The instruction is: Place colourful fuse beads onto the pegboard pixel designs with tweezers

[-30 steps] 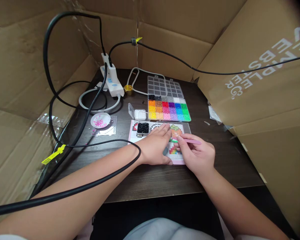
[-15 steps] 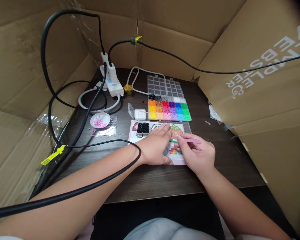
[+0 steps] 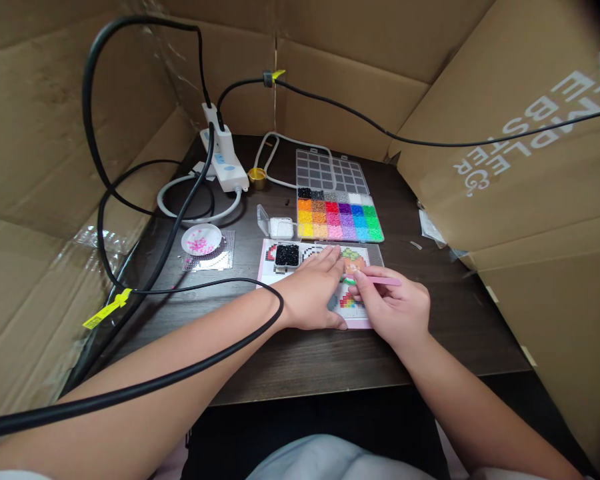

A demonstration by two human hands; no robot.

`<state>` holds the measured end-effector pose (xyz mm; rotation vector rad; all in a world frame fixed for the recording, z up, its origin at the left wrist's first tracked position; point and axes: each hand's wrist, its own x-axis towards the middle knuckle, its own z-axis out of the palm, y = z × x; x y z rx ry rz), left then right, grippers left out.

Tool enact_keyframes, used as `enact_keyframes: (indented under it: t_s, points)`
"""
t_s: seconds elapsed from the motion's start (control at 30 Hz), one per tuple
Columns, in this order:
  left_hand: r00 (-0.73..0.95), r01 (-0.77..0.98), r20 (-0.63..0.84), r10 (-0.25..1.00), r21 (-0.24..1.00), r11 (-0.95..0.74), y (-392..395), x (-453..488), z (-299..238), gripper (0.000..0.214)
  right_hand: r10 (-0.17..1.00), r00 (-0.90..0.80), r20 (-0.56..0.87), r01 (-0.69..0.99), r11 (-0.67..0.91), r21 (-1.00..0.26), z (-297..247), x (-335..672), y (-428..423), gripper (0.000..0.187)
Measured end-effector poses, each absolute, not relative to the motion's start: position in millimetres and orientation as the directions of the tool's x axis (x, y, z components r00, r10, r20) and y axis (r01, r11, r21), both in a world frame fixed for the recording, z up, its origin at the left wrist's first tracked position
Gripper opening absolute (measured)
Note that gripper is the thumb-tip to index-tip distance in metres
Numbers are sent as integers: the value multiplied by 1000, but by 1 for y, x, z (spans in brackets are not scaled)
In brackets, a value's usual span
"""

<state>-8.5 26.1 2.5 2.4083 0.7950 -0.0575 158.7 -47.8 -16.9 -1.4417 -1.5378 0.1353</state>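
My left hand (image 3: 316, 293) lies flat, fingers stretched out, on a pegboard laid over a printed pattern sheet (image 3: 267, 271). Pink tweezers (image 3: 384, 281) are pinched in my right hand (image 3: 397, 303), their tips over the board close to my left fingers. Whether a bead sits between the tips is too small to tell. Orange and green beads (image 3: 353, 261) show beyond the tweezers, and a rainbow-coloured patch (image 3: 348, 301) shows nearer to me. A small box of black beads (image 3: 287, 255) stands on the sheet's left part. My left hand hides the middle of the sheet.
Behind the sheet is an open sorting box of coloured beads (image 3: 340, 215), beside a small box of white beads (image 3: 281, 228). At left, a white dish (image 3: 201, 239) with pink beads rests on a clear pegboard (image 3: 225, 259). A black cable (image 3: 220, 357) crosses over my left forearm. Cardboard walls surround the table.
Hardly anything differs. The tweezers' tips appear to have shifted very slightly over the board, and the whole view has moved a touch. My left hand stays in place.
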Motion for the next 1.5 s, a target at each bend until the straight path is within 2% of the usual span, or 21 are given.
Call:
enact_keyframes:
  t_s: [0.5, 0.8, 0.97, 1.13, 1.5]
  points:
    - [829, 535, -190, 526, 539, -650, 26, -8, 3, 118, 828, 235, 509, 666, 244, -704, -22, 162, -52, 12]
    - [830, 529, -182, 528, 557, -640, 25, -9, 5, 116, 783, 361, 506, 626, 199, -754, 8, 160, -47, 12]
    - [824, 544, -201, 530, 544, -639, 25, -9, 6, 118, 782, 320, 535, 649, 230, -725, 7, 159, -44, 12]
    - [826, 544, -205, 525, 536, -646, 26, -8, 6, 120, 836, 296, 462, 607, 209, -767, -8, 164, -50, 14]
    - [827, 538, -202, 525, 553, -636, 27, -8, 3, 119, 863, 273, 425, 575, 208, -791, -15, 165, -47, 12]
